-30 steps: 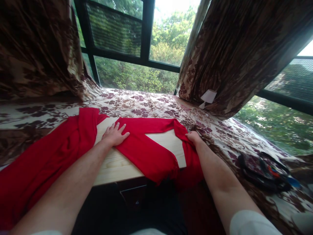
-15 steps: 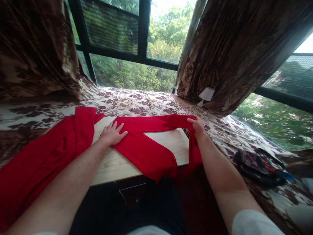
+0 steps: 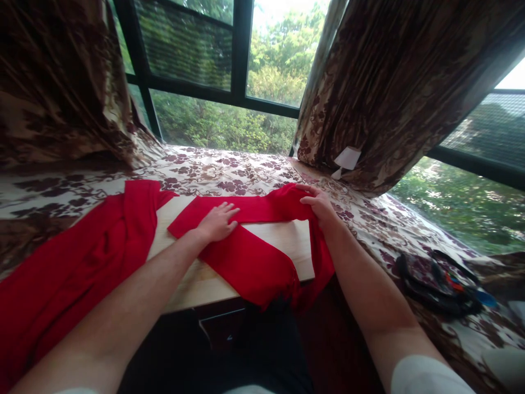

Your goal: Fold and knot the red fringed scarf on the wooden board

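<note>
A long red scarf lies across a pale wooden board, folded over at a slant near its left end. One part of it runs along the far side, and another slopes towards me over the near edge. My left hand rests flat on the cloth by the fold, fingers spread. At the right end my right hand grips the raised, bunched cloth between thumb and fingers. From there a length of scarf drops past the board's right edge. More red cloth, wrinkled and partly folded, lies to the left beside my forearm.
Flower-patterned fabric covers the surface behind the board, below the window. A small white lamp stands at the far right by the curtain. Further right lies a dark bag with straps.
My left hand has slid right along the scarf, uncovering the fold's corner. My right hand has moved left and slightly up, and the cloth by it now bunches and rises.
</note>
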`<state>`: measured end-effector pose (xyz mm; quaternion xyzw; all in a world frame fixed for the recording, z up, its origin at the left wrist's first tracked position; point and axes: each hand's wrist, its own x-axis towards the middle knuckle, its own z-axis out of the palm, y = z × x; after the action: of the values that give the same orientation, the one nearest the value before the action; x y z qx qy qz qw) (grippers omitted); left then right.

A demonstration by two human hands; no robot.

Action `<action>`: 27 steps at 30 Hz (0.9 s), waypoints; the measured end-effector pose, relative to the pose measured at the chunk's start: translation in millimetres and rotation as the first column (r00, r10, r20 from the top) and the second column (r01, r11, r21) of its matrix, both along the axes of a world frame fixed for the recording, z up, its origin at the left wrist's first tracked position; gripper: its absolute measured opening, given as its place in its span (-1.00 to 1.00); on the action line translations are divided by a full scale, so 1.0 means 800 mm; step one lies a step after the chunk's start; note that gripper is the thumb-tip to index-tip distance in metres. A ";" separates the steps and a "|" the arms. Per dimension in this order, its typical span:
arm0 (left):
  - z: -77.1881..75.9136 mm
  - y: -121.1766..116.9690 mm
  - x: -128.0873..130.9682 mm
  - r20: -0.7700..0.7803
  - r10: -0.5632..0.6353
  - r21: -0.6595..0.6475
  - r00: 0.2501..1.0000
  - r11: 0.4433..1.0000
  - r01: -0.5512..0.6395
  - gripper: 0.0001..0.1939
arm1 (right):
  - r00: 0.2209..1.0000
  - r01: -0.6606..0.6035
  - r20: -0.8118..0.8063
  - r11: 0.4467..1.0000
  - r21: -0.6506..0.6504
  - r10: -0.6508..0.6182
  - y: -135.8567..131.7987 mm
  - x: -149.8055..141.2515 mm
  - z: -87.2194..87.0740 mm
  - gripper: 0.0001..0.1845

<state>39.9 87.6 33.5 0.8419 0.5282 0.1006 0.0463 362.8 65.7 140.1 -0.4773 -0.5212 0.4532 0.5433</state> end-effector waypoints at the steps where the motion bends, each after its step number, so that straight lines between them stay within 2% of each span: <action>1: 0.002 -0.001 0.017 0.009 -0.133 -0.044 0.991 0.990 0.133 -0.38 | 1.000 -0.020 0.006 1.000 -0.003 0.020 0.000 -0.006 0.000 -0.33; 2: 0.003 -0.001 0.034 0.002 -0.217 -0.085 0.976 0.973 0.216 -0.41 | 0.999 -0.041 0.015 0.999 -0.006 0.041 0.000 -0.011 0.001 -0.34; 3: 0.003 -0.001 0.048 -0.009 -0.242 -0.101 0.970 0.966 0.240 -0.42 | 0.998 -0.064 0.027 0.998 -0.009 0.064 -0.001 -0.016 0.002 -0.34; 5: 0.002 0.002 0.069 -0.037 -0.239 -0.124 0.970 0.965 0.233 -0.42 | 0.991 -0.120 0.050 0.993 -0.017 0.120 -0.005 -0.025 0.003 -0.34; 8: 0.001 0.010 0.084 -0.073 -0.192 -0.146 0.979 0.973 0.180 -0.43 | 0.978 -0.191 0.073 0.981 -0.038 0.193 -0.013 -0.033 0.007 -0.35; 10: 0.000 0.015 0.088 -0.072 -0.191 -0.150 0.979 0.972 0.179 -0.43 | 0.974 -0.209 0.079 0.977 -0.049 0.213 -0.017 -0.036 0.008 -0.35; 15: 0.000 0.018 0.091 -0.083 -0.278 -0.152 0.957 0.953 0.264 -0.48 | 0.980 -0.184 0.071 0.981 -0.061 0.188 -0.018 -0.036 0.009 -0.35; 19: 0.000 0.019 0.092 -0.115 -0.244 -0.185 0.963 0.958 0.220 -0.44 | 0.980 -0.192 0.033 0.979 -0.073 0.195 -0.018 -0.035 0.010 -0.36; 24: -0.004 0.032 0.089 -0.065 -0.151 -0.189 0.986 0.973 0.136 -0.38 | 0.971 -0.237 0.025 0.969 -0.070 0.239 -0.025 -0.040 0.017 -0.39; 27: -0.005 0.038 0.086 0.018 -0.178 -0.174 0.984 0.968 0.178 -0.43 | 0.965 -0.250 0.060 0.966 -0.061 0.253 -0.026 -0.043 0.015 -0.41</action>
<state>109.1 118.3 29.3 0.8784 0.4573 0.0501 0.1294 328.1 45.1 152.5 -0.4365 -0.5835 0.5158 0.4506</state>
